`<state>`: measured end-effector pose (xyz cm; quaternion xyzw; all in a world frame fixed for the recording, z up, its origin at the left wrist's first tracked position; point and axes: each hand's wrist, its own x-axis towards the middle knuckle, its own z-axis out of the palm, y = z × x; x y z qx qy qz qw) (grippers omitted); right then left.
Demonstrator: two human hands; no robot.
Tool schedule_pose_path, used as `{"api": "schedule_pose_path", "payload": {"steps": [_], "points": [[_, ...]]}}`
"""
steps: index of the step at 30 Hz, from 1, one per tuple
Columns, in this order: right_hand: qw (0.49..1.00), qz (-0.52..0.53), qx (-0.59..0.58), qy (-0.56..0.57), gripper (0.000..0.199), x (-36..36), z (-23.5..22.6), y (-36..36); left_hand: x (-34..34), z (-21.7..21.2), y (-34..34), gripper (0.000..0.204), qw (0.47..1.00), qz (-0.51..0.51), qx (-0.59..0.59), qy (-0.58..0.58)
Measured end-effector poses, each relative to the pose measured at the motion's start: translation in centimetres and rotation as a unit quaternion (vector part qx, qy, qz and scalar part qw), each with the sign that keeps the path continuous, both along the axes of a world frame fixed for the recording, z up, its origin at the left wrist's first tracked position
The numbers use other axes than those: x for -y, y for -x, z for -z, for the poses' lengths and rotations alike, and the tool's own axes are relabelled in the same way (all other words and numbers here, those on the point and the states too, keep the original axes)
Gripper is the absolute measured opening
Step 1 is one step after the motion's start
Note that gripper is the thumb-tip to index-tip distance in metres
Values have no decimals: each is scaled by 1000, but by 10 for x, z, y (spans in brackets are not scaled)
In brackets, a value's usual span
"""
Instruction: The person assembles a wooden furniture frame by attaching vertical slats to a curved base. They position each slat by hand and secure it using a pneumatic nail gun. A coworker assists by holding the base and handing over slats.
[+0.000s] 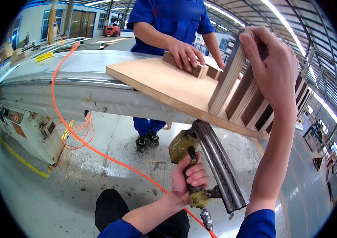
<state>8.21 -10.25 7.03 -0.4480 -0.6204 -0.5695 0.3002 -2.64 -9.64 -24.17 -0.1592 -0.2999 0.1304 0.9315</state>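
Note:
My left hand [189, 180] grips the handle of a yellow pneumatic nail gun [181, 144]. Its long grey magazine [221, 172] points up under the edge of a flat plywood board [160, 81]. My right hand [273, 65] is closed on the top of a bundle of upright plywood strips [227, 81] that stand on the board's near right end. Across the table stands a person in blue work clothes, with one hand [185, 53] resting on small wood blocks [200, 71] on the board's far side.
The board lies on a long grey machine table [57, 85] with a control box [22, 127] at its left. An orange air hose [97, 152] runs from the table across the concrete floor to the gun. A yellow line [18, 156] marks the floor.

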Motion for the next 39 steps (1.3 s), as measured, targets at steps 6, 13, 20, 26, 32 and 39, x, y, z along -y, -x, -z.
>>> {"api": "schedule_pose_path", "payload": {"steps": [6, 13, 20, 26, 32, 39], "points": [[999, 21, -21, 16, 35, 1, -1, 3, 4, -3, -5, 25, 1000, 1, 31, 0], [999, 32, -7, 12, 35, 3, -2, 2, 7, -4, -6, 24, 999, 17, 35, 4], [1000, 12, -5, 4, 35, 2, -1, 4, 8, -8, -2, 24, 998, 37, 60, -2], [999, 10, -23, 27, 36, 3, -2, 4, 8, -13, 1, 26, 998, 38, 42, 15], [1000, 15, -18, 19, 36, 2, -2, 3, 15, -9, 6, 29, 998, 45, 39, 7], [1000, 12, -15, 7, 35, 2, 0, 5, 17, -8, 8, 30, 997, 58, 46, 7]]}}
